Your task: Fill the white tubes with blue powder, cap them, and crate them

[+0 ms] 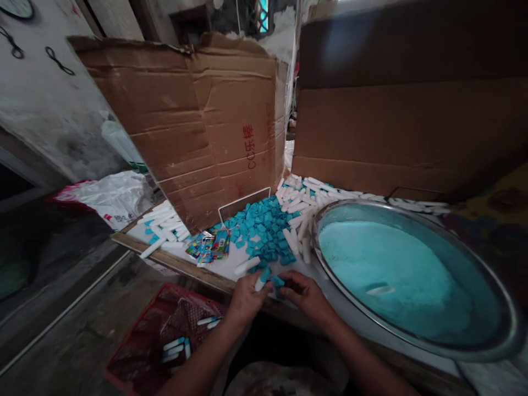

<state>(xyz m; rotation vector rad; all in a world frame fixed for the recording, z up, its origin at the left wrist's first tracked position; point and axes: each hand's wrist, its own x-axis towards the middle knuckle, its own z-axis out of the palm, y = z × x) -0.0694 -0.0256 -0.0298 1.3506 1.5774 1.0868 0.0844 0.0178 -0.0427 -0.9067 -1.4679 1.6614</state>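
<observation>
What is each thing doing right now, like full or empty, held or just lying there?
Left hand: holding a white plastic tube.
Right hand: pinching a blue plastic cap.
Round metal basin: part-filled with blue powder.
Heap of blue caps: loose on the table.
Red plastic basket: holding a few capped tubes.
Brown cardboard sheets: standing upright.

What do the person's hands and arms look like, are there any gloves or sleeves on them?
Both are bare. The left hand and right hand wear no gloves, and no rings, watch or bands show. Both forearms are uncovered as far as the bottom edge of the picture, with no sleeve in view. The dim light hides finer detail on the fingers.
</observation>
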